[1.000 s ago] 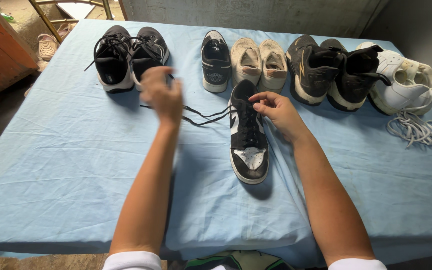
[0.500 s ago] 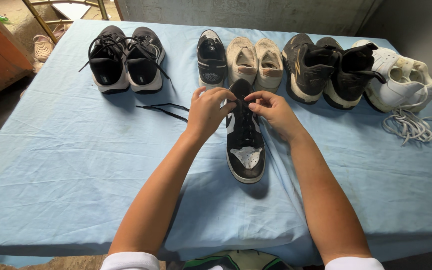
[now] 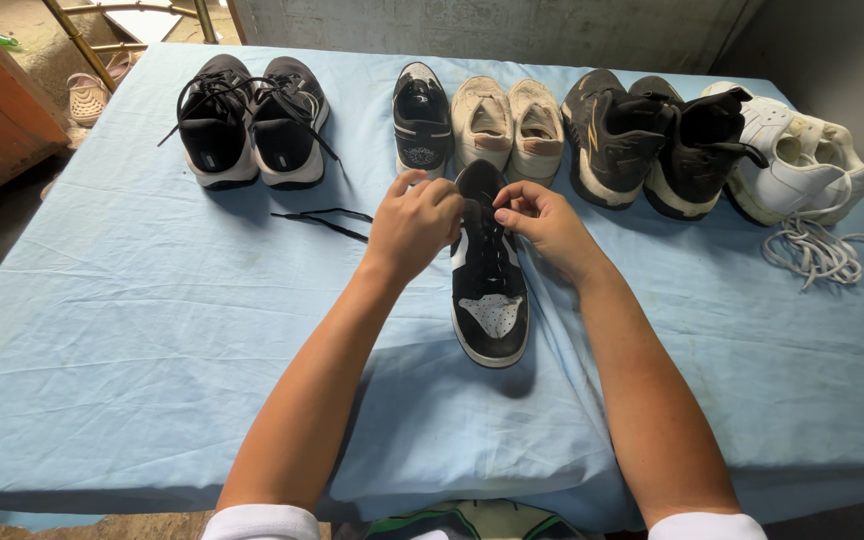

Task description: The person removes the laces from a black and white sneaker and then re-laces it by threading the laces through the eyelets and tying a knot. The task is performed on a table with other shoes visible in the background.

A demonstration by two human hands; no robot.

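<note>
Left hand (image 3: 414,222) and right hand (image 3: 544,222) pinching black laces atop a black-and-white sneaker (image 3: 489,290) on a blue-covered tabletop (image 3: 152,300).

The black and white sneaker (image 3: 490,300) looks like smooth leather, faintly glossy on the black parts, with a perforated white toe panel and matt woven black laces (image 3: 324,220). The counter (image 3: 132,330) is covered in thin light-blue cloth, matt and creased. The black pair (image 3: 249,120) at the far left looks like matt mesh fabric. The beige pair (image 3: 508,122) is dull and scuffed. The white shoes (image 3: 802,150) look smooth, grimy leather or plastic.
</note>
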